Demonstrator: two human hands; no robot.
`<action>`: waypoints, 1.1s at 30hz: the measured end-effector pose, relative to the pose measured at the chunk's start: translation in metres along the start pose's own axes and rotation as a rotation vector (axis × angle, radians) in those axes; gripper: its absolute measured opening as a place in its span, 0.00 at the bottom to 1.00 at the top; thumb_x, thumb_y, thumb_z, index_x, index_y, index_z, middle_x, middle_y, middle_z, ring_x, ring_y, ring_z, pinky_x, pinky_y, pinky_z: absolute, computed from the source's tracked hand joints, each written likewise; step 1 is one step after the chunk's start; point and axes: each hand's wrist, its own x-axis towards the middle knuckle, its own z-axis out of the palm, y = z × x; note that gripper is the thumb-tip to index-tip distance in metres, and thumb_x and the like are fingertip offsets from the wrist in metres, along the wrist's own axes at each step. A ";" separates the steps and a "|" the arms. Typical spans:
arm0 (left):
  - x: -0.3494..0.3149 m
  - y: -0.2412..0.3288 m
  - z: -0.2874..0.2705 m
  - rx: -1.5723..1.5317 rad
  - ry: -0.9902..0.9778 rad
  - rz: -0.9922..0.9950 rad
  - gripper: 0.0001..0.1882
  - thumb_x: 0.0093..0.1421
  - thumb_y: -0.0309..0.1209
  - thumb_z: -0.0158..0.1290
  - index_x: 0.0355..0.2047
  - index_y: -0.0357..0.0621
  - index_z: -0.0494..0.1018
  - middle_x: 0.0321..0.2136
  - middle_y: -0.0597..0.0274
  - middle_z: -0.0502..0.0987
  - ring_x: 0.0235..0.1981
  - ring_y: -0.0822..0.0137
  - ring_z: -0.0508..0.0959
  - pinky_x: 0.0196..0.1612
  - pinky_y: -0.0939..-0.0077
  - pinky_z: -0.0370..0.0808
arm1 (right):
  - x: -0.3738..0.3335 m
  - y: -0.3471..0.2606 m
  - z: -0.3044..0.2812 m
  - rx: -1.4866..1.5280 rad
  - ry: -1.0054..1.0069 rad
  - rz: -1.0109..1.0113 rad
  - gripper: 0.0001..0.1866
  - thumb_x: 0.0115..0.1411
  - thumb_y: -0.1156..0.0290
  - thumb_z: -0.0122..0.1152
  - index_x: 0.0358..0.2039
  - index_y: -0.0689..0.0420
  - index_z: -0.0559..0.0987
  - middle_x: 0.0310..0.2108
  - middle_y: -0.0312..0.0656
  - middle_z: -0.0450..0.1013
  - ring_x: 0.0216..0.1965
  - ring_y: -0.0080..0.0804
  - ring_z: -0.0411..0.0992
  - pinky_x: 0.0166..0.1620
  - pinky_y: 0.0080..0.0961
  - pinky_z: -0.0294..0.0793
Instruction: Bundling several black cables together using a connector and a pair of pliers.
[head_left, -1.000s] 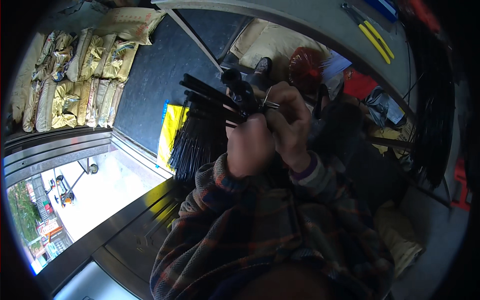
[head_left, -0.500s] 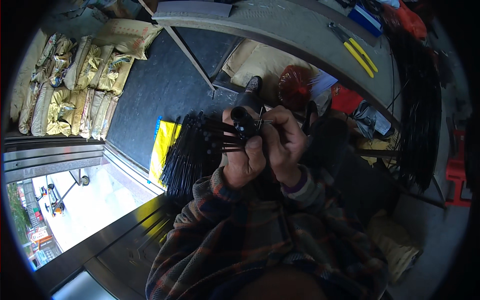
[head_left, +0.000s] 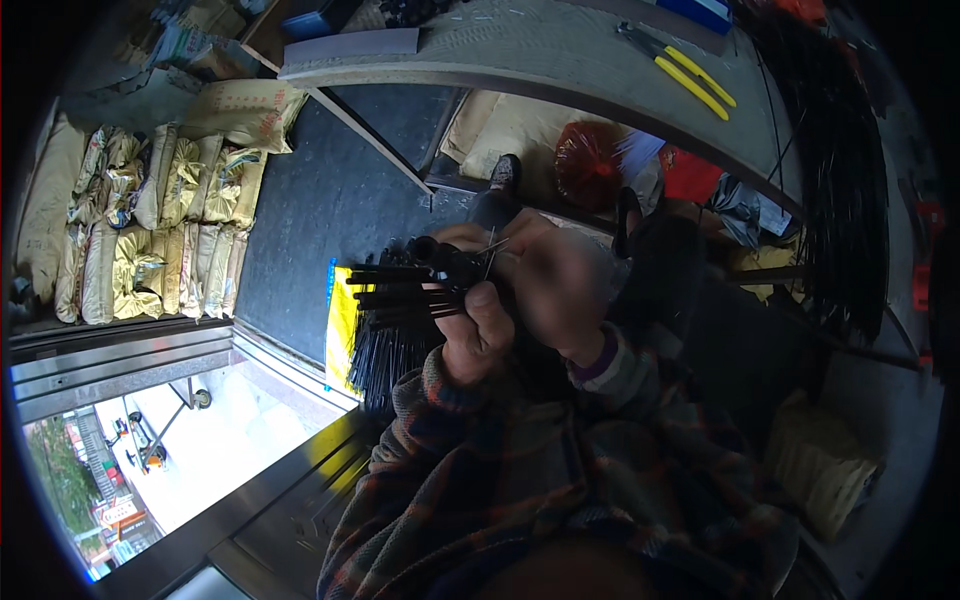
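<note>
My left hand [head_left: 476, 325] is closed around a black plastic fitting [head_left: 452, 266] with a round open end. Several thin black rods [head_left: 395, 285] stick out of it to the left. Thin silvery metal wires [head_left: 490, 250] cross at the fitting's right side. My right hand [head_left: 560, 285] is close up against them with curled fingers, its middle smeared by blur; what its fingertips grip is hidden. Below and left of the fitting lies a large bundle of thin black rods [head_left: 385, 350], beside a yellow sheet [head_left: 343, 325].
A workbench [head_left: 520, 50] across the top carries yellow-handled pliers [head_left: 697, 85] and a blue box [head_left: 697, 14]. Long black strands [head_left: 840, 200] hang at its right end. Filled sacks [head_left: 150, 260] are stacked at left. A red plastic bag [head_left: 585, 165] sits under the bench.
The fitting in my left hand has tilted and moved slightly left and down, its rods now pointing more to the left. My right hand has moved and blurred. The whole view has shifted a little.
</note>
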 end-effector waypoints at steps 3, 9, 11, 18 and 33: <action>-0.008 -0.013 0.006 -0.061 0.095 0.021 0.22 0.59 0.46 0.35 0.30 0.36 0.64 0.28 0.54 0.67 0.29 0.63 0.69 0.31 0.72 0.64 | -0.001 0.003 0.002 0.037 0.021 0.028 0.02 0.52 0.80 0.53 0.24 0.62 0.70 0.24 0.36 0.66 0.27 0.18 0.63 0.31 0.15 0.62; -0.006 -0.013 0.009 -0.044 0.041 0.020 0.25 0.60 0.50 0.34 0.31 0.37 0.62 0.30 0.55 0.65 0.29 0.65 0.69 0.32 0.74 0.65 | -0.001 0.005 -0.002 0.043 0.041 0.021 0.04 0.53 0.75 0.56 0.25 0.61 0.72 0.23 0.35 0.67 0.26 0.16 0.65 0.31 0.14 0.65; -0.005 -0.012 0.011 -0.037 0.051 0.024 0.24 0.60 0.50 0.34 0.32 0.37 0.62 0.29 0.55 0.65 0.29 0.66 0.69 0.32 0.74 0.65 | 0.000 0.004 -0.004 0.030 0.039 0.025 0.04 0.53 0.75 0.56 0.25 0.61 0.72 0.22 0.35 0.67 0.25 0.16 0.65 0.31 0.14 0.66; -0.008 -0.020 0.011 -0.068 0.048 0.034 0.24 0.61 0.50 0.34 0.35 0.38 0.61 0.30 0.55 0.65 0.30 0.66 0.68 0.32 0.75 0.66 | 0.000 0.005 -0.005 0.074 0.027 0.057 0.04 0.53 0.75 0.56 0.26 0.62 0.71 0.24 0.34 0.66 0.25 0.16 0.63 0.30 0.13 0.63; -0.010 -0.018 0.009 -0.123 0.018 -0.058 0.25 0.62 0.50 0.33 0.34 0.36 0.61 0.31 0.54 0.66 0.32 0.66 0.69 0.34 0.75 0.67 | 0.002 0.007 -0.004 0.128 0.007 0.071 0.04 0.53 0.78 0.56 0.24 0.62 0.71 0.24 0.34 0.65 0.26 0.15 0.62 0.29 0.13 0.60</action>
